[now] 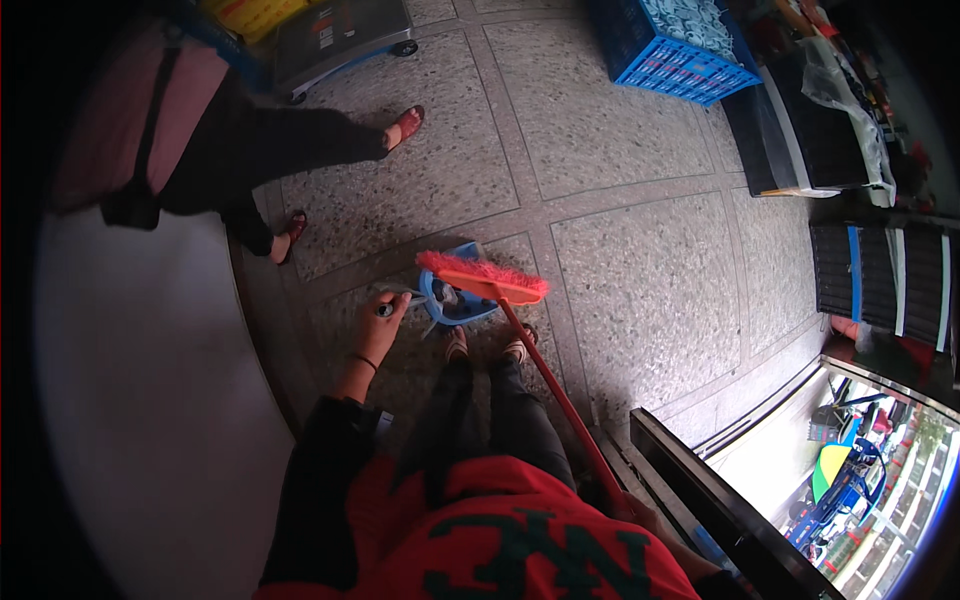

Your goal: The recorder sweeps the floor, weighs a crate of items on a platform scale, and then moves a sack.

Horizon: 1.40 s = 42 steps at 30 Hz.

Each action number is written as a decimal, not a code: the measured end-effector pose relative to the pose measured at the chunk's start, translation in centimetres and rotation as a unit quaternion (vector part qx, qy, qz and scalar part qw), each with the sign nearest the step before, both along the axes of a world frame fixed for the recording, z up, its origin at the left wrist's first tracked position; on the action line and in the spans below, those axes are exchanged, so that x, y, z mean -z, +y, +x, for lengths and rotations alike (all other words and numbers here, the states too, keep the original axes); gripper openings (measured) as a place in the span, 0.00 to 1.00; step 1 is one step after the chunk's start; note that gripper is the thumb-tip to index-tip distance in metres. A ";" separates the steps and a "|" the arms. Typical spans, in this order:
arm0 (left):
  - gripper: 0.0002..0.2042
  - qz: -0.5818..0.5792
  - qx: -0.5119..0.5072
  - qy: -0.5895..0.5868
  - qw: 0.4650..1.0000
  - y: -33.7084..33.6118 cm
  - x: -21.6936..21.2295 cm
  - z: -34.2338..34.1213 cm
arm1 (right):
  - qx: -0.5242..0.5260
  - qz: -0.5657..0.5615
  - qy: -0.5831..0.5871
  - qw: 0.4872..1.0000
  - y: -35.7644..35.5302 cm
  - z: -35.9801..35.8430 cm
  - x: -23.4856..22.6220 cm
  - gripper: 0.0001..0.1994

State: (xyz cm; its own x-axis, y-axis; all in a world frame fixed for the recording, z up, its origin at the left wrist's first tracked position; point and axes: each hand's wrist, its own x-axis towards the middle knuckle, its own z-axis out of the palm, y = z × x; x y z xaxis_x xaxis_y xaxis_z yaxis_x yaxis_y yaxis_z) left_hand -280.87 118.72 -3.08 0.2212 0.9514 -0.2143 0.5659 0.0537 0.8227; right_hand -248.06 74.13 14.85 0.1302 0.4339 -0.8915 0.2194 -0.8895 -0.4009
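Note:
My left hand [381, 326] is closed around the handle of a blue dustpan [434, 308], which hangs in front of my feet. Some dark and pale bits of litter lie inside the pan. Over it, bristles up, sits the head of a red broom [482, 273], hiding part of the pan. The broom's red handle slants down to the right along my leg. At its lower end my right hand [645, 515] grips it, dim and partly hidden beside my red top.
Another person [290, 140] in dark trousers and red sandals stands at the left, by a white surface [150, 350]. A wheeled platform [345, 45] is at the back. A blue crate [685, 70] and dark stacked boxes line the right. An open doorway [780, 440] lies lower right.

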 end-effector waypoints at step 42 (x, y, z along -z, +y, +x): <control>0.09 -0.087 0.023 0.053 0.995 5.3 1.9 -9.2 | -0.208 -0.013 -0.294 0.933 12.2 2.3 -10.4 0.08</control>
